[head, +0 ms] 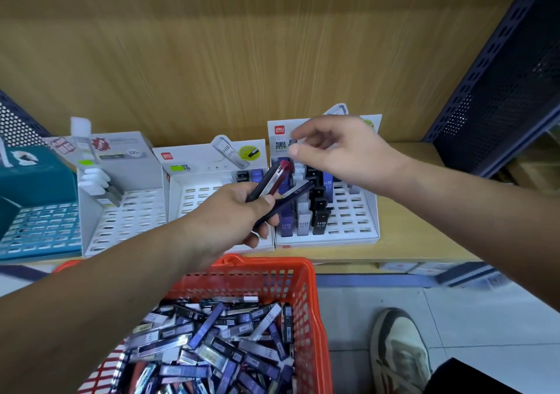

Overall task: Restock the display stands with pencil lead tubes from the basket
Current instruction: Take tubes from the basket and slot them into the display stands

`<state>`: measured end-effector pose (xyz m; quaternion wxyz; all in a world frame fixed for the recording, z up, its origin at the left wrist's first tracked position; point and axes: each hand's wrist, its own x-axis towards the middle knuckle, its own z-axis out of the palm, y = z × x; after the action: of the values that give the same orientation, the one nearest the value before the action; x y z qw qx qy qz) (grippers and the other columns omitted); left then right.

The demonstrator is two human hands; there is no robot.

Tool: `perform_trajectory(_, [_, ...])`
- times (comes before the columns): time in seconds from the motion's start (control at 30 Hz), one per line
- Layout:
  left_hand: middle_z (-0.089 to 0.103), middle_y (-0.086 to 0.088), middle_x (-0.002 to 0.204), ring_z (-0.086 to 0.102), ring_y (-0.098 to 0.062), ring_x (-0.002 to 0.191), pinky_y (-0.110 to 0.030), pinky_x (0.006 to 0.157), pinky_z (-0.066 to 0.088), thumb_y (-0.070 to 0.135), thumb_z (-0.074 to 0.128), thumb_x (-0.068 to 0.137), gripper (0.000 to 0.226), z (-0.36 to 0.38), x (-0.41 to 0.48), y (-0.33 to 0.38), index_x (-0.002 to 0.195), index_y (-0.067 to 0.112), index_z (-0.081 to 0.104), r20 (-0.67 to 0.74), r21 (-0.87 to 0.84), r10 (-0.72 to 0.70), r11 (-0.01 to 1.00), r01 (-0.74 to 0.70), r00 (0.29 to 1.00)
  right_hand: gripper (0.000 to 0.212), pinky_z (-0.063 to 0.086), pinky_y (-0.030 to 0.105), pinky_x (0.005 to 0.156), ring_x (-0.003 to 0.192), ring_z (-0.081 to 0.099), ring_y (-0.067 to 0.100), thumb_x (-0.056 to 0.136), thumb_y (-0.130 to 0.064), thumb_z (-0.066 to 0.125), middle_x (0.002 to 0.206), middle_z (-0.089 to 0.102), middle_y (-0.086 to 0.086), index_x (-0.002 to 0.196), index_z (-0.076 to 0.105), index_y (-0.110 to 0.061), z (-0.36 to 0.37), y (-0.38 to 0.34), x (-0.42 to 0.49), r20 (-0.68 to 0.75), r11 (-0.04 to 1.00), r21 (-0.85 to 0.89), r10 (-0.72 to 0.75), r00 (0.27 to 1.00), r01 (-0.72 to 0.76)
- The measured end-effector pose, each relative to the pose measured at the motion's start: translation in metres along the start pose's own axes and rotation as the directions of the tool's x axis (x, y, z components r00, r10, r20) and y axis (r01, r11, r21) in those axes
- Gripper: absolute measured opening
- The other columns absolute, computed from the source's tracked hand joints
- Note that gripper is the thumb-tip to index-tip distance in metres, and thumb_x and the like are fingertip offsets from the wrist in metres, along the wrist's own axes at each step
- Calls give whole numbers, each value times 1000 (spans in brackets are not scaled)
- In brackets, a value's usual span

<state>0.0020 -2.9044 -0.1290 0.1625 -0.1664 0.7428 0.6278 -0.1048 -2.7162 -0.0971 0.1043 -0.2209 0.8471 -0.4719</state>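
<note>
Wooden shelf (409,242) spans mid-frame. Orange basket (263,265), lower centre, holds loose lead tubes (212,342). Display stand (348,237), centre-right, is part filled. Left hand (230,211) grips several tubes (274,178). Right hand (333,148) hovers above the stand, fingers apart, empty. Step in hand: slotting. Next move: pinch one tube and seat it upright in a vacant slot.

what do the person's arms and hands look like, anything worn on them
The left arm and right arm are bare up to the picture's edge; no sleeves show. The left hand and right hand wear no gloves, and no ring, watch or bracelet shows. The visible nails are short and unpainted.
</note>
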Motion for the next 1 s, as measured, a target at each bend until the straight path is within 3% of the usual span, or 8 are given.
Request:
perform_trajectory(0.17, [68,-4,78,55,-14,62,-29,56,47,20,50,110,20,-17,-18,0,112,12,69,-17,25,23,999,-22,1000,21,59,35,85,86,73,13,94,-25,74,101,78,11,105,79,-8,20,-25,10,326,977,190,31,945,-97])
perform_trajectory(0.3, [68,-3,80,55,-14,64,-30,58,46,21,50,110,21,-42,-35,-4,112,12,69,-14,20,27,999,-27,1000,22,61,32,90,86,76,21,102,-9,60,99,78,17,118,71,1,36,-38,21,513,944,271,24,858,-188])
perform_trajectory(0.47, [66,-6,79,52,-16,63,-32,58,43,20,52,109,18,-74,-51,-10,108,9,66,-18,-12,-17,1000,17,1000,24,58,42,93,93,72,24,87,-4,72,102,77,18,108,78,-14,70,-63,35,652,956,253,-56,756,-148])
perform_trajectory(0.57, [68,-7,79,53,-18,62,-31,57,44,19,55,107,16,-87,-55,-13,101,7,65,-24,-19,-30,999,30,999,19,56,51,91,85,69,25,85,-16,83,96,74,25,101,78,-7,93,-73,38,614,971,228,-83,785,-76])
perform_trajectory(0.63, [70,-7,76,54,-17,60,-30,56,45,18,57,106,18,-93,-56,-15,96,6,65,-5,-10,-55,998,55,998,18,58,41,83,83,71,22,90,-17,77,90,75,17,97,73,-1,105,-75,40,541,949,300,-82,837,-101])
perform_trajectory(0.8, [70,-5,76,56,-13,61,-24,55,47,17,55,107,19,-104,-58,-29,102,4,68,23,113,-156,982,153,987,4,61,44,92,100,76,34,109,-15,49,110,74,23,105,48,-14,106,-70,46,525,872,390,54,850,-296])
perform_trajectory(0.93, [73,-6,79,57,-16,66,-29,62,48,19,57,107,21,-115,-53,-38,99,8,72,-71,157,-160,973,170,985,13,65,48,75,75,77,30,109,-23,49,99,69,20,112,52,-10,98,-56,51,339,953,222,125,933,-208])
perform_trajectory(1.0, [73,-8,80,58,-20,69,-34,66,49,23,57,106,23,-120,-52,-42,97,8,73,-92,152,-167,972,179,982,13,62,35,65,64,70,20,107,-25,54,89,68,8,112,62,-16,91,-47,54,269,993,40,92,959,-106])
